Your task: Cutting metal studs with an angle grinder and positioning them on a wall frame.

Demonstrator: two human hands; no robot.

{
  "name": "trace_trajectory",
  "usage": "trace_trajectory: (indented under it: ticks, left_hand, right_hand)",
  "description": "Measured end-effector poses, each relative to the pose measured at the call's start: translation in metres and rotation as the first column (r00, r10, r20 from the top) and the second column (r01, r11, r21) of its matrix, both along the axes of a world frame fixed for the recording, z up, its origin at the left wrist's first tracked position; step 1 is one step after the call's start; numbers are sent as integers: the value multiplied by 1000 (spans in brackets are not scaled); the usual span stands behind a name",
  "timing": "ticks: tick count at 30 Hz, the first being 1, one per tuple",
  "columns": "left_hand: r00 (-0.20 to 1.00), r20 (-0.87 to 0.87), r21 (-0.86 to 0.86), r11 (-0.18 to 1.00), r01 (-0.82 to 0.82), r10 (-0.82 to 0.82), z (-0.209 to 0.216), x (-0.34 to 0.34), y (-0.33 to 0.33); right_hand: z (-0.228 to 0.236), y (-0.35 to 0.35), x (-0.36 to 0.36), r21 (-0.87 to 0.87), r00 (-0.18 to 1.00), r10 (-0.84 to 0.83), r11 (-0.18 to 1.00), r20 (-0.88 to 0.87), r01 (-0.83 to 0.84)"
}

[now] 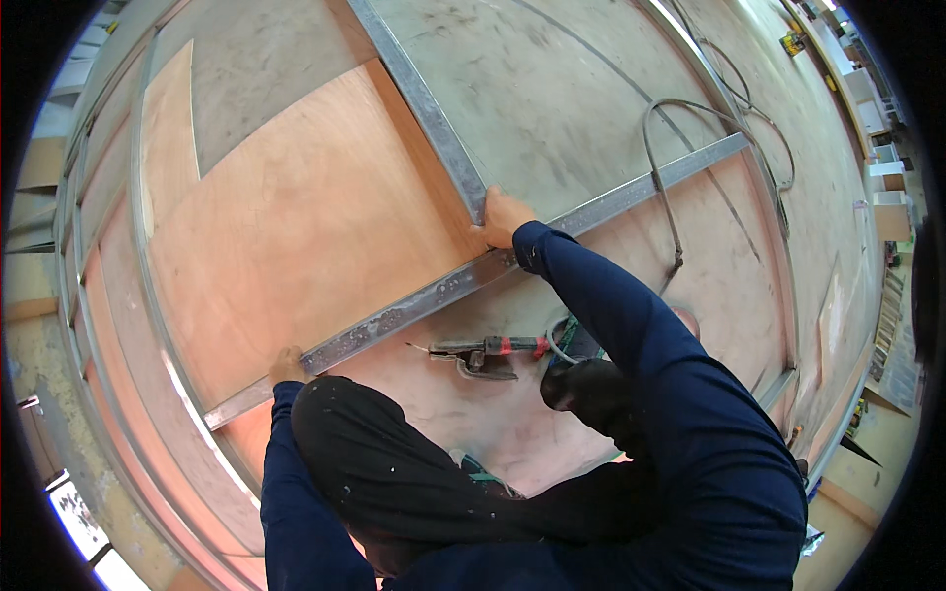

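With the right hand [507,218], at centre of frame, holds the lower end of the upper metal bar [426,103] narrowly between thumb and fingers, close to the crossbar [399,323]. With the left hand [288,365], at lower left, touches the crossbar near its left end; cannot tell whether closed around it. Above the crossbar, at left, note edges of the wood panel [296,227]; at upper right, open grey sheet [581,89] reaching the side rail [790,315]. Below, note tighter room around the clamp-like tool [507,345], near the legs [360,443].
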State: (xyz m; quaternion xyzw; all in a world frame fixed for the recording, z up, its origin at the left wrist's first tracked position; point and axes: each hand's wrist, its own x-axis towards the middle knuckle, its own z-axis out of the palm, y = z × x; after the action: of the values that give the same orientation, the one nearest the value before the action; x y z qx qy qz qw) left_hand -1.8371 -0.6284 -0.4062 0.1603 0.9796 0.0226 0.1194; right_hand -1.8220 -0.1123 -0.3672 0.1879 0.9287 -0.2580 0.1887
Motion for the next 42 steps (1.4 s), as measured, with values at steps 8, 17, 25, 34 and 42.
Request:
trace_trajectory:
  ticks: [8, 17, 25, 34, 42]
  left_hand:
    - [1000, 11, -21, 999, 27, -27, -1, -3, 1]
    - [993, 3, -17, 993, 119, -119, -44, -11, -2]
    - [998, 59, -130, 990, 45, -37, -8, -13, -10]
    - [945, 91, -10, 949, 316, -314, -69, -71, -152]
    - [1000, -8, -23, 1000, 5, -5, -45, -12, -28]
  right_hand:
    - [-1, -4, 2, 87, 996, -2, 996, 88, -6]
    - [-24, 15, 11, 76, 994, -47, 996, 102, 39]
    - [-2, -2, 5, -28, 995, -58, 998, 79, 60]
    - [2, -6, -16, -121, 994, -6, 993, -111, -8]
    - [-23, 6, 0, 33, 992, 114, 993, 57, -116]
